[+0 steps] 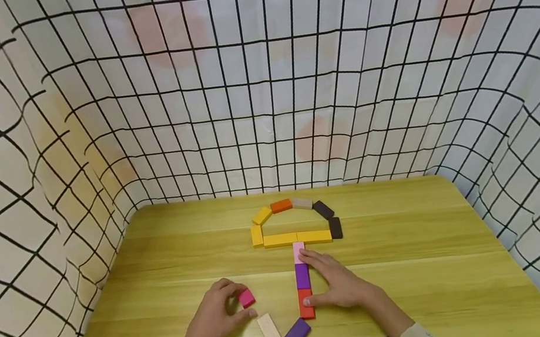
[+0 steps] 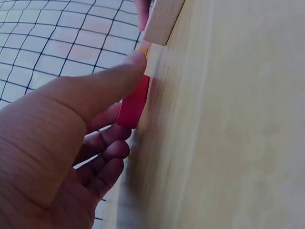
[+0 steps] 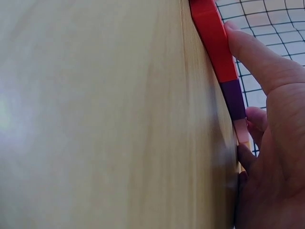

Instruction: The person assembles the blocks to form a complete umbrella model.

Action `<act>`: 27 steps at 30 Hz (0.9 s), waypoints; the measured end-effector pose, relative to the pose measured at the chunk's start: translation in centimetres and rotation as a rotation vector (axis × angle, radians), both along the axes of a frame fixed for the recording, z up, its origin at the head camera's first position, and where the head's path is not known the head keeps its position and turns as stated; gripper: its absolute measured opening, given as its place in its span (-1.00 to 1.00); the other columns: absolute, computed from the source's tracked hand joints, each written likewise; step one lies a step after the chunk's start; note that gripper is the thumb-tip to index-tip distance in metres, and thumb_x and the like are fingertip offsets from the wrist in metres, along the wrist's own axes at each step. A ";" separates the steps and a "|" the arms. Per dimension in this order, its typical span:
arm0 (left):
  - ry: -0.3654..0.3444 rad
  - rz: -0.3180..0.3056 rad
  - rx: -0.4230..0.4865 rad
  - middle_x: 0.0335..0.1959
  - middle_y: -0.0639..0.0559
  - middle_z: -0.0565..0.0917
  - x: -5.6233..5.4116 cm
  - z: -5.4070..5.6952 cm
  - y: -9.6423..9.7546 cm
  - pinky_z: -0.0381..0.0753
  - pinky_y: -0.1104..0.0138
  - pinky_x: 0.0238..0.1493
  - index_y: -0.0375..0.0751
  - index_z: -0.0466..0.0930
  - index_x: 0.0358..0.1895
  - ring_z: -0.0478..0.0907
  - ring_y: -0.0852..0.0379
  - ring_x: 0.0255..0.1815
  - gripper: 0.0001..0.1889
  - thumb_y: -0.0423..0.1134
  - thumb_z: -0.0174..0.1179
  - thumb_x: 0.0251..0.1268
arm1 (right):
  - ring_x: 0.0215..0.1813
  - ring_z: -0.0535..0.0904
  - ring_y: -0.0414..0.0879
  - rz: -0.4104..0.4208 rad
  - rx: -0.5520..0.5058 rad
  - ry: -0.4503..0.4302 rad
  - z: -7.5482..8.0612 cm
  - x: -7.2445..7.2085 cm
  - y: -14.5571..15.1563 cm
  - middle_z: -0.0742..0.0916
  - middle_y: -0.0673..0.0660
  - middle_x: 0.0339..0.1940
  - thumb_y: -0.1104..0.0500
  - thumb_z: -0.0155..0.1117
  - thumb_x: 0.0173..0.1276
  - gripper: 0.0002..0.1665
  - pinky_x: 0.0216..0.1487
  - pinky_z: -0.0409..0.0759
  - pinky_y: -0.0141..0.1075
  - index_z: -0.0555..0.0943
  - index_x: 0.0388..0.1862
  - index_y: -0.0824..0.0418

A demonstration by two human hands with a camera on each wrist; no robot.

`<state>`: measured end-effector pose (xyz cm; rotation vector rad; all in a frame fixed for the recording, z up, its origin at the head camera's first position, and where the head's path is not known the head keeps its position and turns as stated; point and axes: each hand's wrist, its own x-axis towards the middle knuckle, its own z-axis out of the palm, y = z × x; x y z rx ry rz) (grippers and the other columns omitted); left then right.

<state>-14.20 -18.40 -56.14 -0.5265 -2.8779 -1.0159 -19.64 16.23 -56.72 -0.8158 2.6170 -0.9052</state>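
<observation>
In the head view my left hand (image 1: pixel 216 314) is around a small magenta block (image 1: pixel 246 298), index fingertip at its far side and thumb a little apart on its near side. The left wrist view shows the magenta block (image 2: pixel 134 102) between the thumb and the bent fingers. A beige wooden block (image 1: pixel 269 330) lies near the thumb, its end close to a dark purple block (image 1: pixel 296 335). My right hand (image 1: pixel 339 282) spreads along a straight row: fingertips on the light pink block (image 1: pixel 298 251), thumb on the red block (image 1: pixel 307 311), a purple block (image 1: pixel 301 276) between them.
Beyond the row, two long yellow blocks (image 1: pixel 282 240) lie end to end under an arch with an orange block (image 1: pixel 281 206), a grey-beige block (image 1: pixel 302 203) and dark blocks (image 1: pixel 335 228). A white curtain with black grid lines (image 1: pixel 258 99) surrounds the wooden table (image 1: pixel 414 263).
</observation>
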 end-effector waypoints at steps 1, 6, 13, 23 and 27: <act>0.010 -0.004 0.002 -0.10 0.26 0.64 -0.1 -0.1 0.0 0.63 0.18 0.11 0.02 0.74 0.06 0.57 0.22 -0.02 -0.53 0.10 0.54 0.11 | 0.72 0.03 0.16 0.001 0.000 0.000 0.0 0.0 0.0 0.17 -0.04 0.73 -0.45 0.40 0.20 0.26 0.62 0.13 0.25 0.07 0.72 -0.04; 0.054 -0.053 0.028 -0.10 0.22 0.70 -0.4 -0.2 0.0 0.66 0.25 0.01 -0.01 0.74 0.03 0.62 0.21 -0.07 -0.66 -0.15 0.53 0.18 | 0.72 0.03 0.16 -0.001 -0.009 -0.003 0.2 0.0 -0.1 0.17 -0.02 0.72 -0.45 0.41 0.20 0.26 0.62 0.13 0.25 0.09 0.71 -0.02; 0.045 -0.054 0.062 0.03 0.11 0.72 -0.4 -0.2 0.4 0.68 0.11 0.13 -0.11 0.69 0.17 0.66 0.10 0.05 -0.52 -0.13 0.54 0.17 | 0.71 0.05 0.19 0.002 -0.010 0.001 0.3 0.1 -0.1 0.18 0.02 0.72 -0.43 0.42 0.20 0.26 0.60 0.15 0.28 0.09 0.71 0.03; 0.026 0.054 0.090 -0.19 0.19 0.72 -0.5 -0.7 0.8 0.71 0.33 -0.03 -0.15 0.71 0.10 0.64 0.24 -0.15 -0.46 -0.09 0.63 0.02 | 0.72 0.02 0.14 0.002 0.000 -0.003 0.1 0.1 0.0 0.16 -0.05 0.73 -0.45 0.41 0.19 0.27 0.63 0.12 0.25 0.07 0.72 -0.04; 0.016 0.056 0.106 -0.11 0.15 0.74 -0.4 -0.7 0.6 0.73 0.30 0.00 -0.15 0.71 0.10 0.67 0.20 -0.09 -0.48 -0.13 0.61 0.04 | 0.72 0.02 0.15 0.001 -0.002 -0.004 0.0 0.0 0.0 0.17 -0.04 0.72 -0.46 0.40 0.19 0.27 0.62 0.13 0.25 0.07 0.72 -0.04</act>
